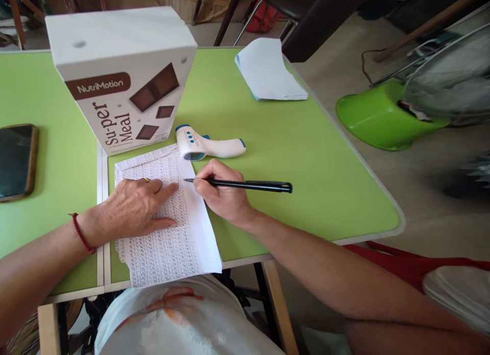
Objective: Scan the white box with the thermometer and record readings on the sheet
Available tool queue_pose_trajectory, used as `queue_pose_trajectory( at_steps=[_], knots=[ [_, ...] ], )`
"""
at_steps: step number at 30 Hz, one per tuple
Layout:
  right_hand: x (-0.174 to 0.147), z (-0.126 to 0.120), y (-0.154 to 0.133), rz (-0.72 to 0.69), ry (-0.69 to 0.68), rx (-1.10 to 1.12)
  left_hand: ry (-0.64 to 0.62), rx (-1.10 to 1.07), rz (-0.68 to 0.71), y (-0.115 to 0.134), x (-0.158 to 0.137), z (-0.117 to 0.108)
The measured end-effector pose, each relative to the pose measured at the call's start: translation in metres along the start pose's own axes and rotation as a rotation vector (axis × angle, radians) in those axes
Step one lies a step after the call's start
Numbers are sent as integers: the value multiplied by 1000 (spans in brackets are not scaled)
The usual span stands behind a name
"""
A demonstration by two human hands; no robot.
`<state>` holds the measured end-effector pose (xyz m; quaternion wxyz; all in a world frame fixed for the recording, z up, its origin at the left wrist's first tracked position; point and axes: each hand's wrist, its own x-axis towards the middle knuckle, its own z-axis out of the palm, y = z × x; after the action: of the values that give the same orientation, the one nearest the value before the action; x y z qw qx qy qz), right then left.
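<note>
A sheet of paper [164, 253] covered in rows of small handwriting lies on the green table, its lower end hanging past the near edge. My left hand [138, 204] rests on it, fingers spread, with a ring and a red wrist cord. In my right hand [225, 191] a black pen [264, 186] is pinched near its tip, which points left at the paper's right part. Just beyond my right hand lies a white infrared thermometer [209, 143], touching or nearly touching the sheet's top corner. Behind the paper stands a white box [122, 53] marked NutriMotion.
A phone [17, 161] lies at the far left of the table [298, 156]. Folded white paper [268, 71] sits at the back right. On the floor to the right is a green plastic tub [377, 115]. A dark chair [294, 7] stands beyond the table.
</note>
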<state>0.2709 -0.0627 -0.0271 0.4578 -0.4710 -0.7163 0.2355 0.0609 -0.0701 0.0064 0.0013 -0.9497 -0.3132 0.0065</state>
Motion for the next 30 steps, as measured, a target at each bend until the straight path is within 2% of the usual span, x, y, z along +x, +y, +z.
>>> queue_pose_trajectory(
  at_steps=[14,17,20,24,27,30],
  knots=[
    [0,-1,0,3,-40,-6,12,-1,4,-1,-1,1],
    [-1,-2,0,5,13,-24,24,-5,7,-1,-1,1],
    [0,-6,0,-20,129,-56,9,-8,0,-1,-1,-1],
    [6,-19,-1,-165,189,-188,-16,-2,4,0,0,-3],
    [9,-31,0,-324,90,-300,1,3,5,0,0,-1],
    [8,-38,2,-395,-38,-512,61,-50,39,-5,-1,1]
  ],
)
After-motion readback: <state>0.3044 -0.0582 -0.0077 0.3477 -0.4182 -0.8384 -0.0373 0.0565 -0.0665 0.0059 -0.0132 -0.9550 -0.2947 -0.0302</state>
